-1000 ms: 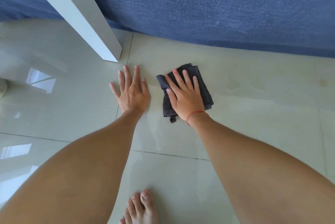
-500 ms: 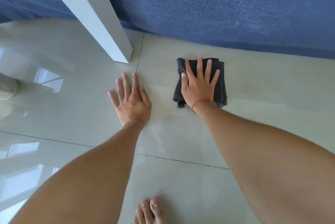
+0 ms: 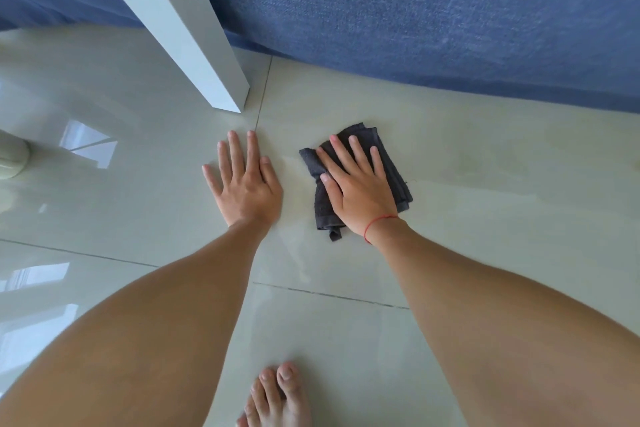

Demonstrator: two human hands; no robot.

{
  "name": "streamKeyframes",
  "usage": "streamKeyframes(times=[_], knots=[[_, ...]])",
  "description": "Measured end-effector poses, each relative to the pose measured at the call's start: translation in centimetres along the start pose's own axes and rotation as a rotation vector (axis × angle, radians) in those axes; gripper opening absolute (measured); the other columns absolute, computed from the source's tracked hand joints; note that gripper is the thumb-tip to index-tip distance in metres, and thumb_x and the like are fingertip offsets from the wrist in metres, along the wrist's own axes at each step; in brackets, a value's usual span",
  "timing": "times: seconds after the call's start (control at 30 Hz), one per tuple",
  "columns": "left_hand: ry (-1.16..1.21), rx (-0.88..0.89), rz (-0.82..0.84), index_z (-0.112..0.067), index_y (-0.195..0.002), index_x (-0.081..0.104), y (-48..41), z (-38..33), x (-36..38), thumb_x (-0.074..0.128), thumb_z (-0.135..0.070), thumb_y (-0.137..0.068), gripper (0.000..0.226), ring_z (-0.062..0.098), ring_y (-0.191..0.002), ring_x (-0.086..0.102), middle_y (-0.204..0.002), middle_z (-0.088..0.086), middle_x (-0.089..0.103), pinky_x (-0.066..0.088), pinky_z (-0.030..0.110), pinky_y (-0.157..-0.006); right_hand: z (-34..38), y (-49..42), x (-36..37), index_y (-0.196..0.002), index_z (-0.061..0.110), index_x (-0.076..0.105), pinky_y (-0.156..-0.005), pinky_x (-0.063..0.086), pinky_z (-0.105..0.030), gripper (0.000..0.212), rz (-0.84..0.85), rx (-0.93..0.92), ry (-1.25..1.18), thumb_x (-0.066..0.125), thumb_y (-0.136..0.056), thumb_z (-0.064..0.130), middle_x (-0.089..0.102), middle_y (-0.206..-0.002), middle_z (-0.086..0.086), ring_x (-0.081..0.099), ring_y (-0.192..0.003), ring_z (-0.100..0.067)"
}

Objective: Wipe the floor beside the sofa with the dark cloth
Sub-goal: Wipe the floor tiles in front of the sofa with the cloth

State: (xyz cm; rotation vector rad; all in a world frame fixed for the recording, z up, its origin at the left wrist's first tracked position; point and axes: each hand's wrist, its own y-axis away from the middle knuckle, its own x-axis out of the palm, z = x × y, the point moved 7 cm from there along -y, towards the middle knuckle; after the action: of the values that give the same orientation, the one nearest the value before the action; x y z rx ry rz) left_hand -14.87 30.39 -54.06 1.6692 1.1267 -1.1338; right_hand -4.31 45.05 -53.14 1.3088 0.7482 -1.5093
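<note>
A folded dark grey cloth lies flat on the glossy pale floor tiles, a short way in front of the blue sofa. My right hand presses down on it with spread fingers and covers most of its middle; a red thread circles that wrist. My left hand rests flat on the bare tile just left of the cloth, fingers apart, holding nothing. Faint damp streaks show on the tile to the right of the cloth.
A white furniture leg slants down to the floor just beyond my left hand. A pale rounded base sits at the left edge. My bare foot is at the bottom. Dark grout lines cross the tiles.
My right hand has dragged the cloth back toward me and slightly left, away from the sofa, and the cloth has turned. My left hand stays planted.
</note>
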Motion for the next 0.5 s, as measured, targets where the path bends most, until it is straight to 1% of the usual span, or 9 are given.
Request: streamKeyframes(times=[0.07,0.17,0.27,0.33,0.4,0.5], knots=[[0.000,0.004,0.002,-0.033,-0.155,0.012,0.0,0.0,0.1,0.014,-0.038,-0.101,0.054,0.017,-0.152,0.000,-0.164,-0.003,0.005,-0.003,0.049,-0.121,-1.9,0.4,-0.4,-0.147,0.029,0.032,-0.119,0.007,-0.046,0.053,-0.016,0.049,0.009,0.018,-0.097,0.040,0.023,-0.159,0.006,0.015,-0.148,-0.023],[-0.001,0.003,0.002,-0.034,-0.155,0.012,-0.2,0.1,0.1,0.014,-0.037,-0.101,0.054,0.017,-0.152,-0.001,-0.164,-0.003,0.005,-0.004,0.049,-0.121,-4.1,0.0,-0.8,-0.149,0.029,0.027,-0.119,0.002,-0.045,0.049,-0.029,0.169,0.004,0.023,-0.101,0.037,0.018,-0.160,0.008,0.010,-0.149,-0.021],[0.002,0.010,-0.011,-0.033,-0.155,0.013,-0.1,0.0,0.0,0.015,-0.037,-0.101,0.054,0.017,-0.152,-0.001,-0.164,-0.003,0.005,-0.005,0.048,-0.120,-3.9,-1.4,-0.9,-0.149,0.031,0.025,-0.119,-0.001,-0.049,0.048,-0.086,0.362,-0.033,0.025,-0.101,0.038,0.015,-0.161,0.006,0.006,-0.149,-0.023],[0.005,0.013,-0.014,-0.033,-0.155,0.013,-0.1,0.1,-0.1,0.015,-0.037,-0.101,0.054,0.017,-0.152,-0.001,-0.164,-0.003,0.005,-0.005,0.048,-0.120,-2.5,-2.6,-0.7,-0.149,0.034,0.023,-0.117,-0.003,-0.054,0.048,-0.118,0.453,-0.054,0.024,-0.101,0.040,0.013,-0.161,0.001,0.004,-0.149,-0.030],[-0.008,0.012,-0.018,-0.033,-0.155,0.013,0.0,0.1,-0.1,0.015,-0.036,-0.101,0.054,0.017,-0.152,0.000,-0.164,-0.003,0.005,-0.005,0.048,-0.120,-0.7,-3.7,-0.4,-0.148,0.034,0.026,-0.115,-0.002,-0.059,0.049,-0.109,0.430,-0.047,0.025,-0.099,0.042,0.015,-0.161,-0.005,0.006,-0.148,-0.035],[-0.018,0.021,-0.011,-0.034,-0.155,0.013,0.0,-0.1,-0.1,0.015,-0.036,-0.102,0.053,0.017,-0.152,0.000,-0.164,-0.003,0.005,-0.004,0.048,-0.121,1.0,-4.0,-0.4,-0.141,0.030,0.043,-0.113,0.010,-0.062,0.051,-0.118,0.262,-0.025,0.025,-0.095,0.042,0.032,-0.155,-0.008,0.023,-0.144,-0.038]])
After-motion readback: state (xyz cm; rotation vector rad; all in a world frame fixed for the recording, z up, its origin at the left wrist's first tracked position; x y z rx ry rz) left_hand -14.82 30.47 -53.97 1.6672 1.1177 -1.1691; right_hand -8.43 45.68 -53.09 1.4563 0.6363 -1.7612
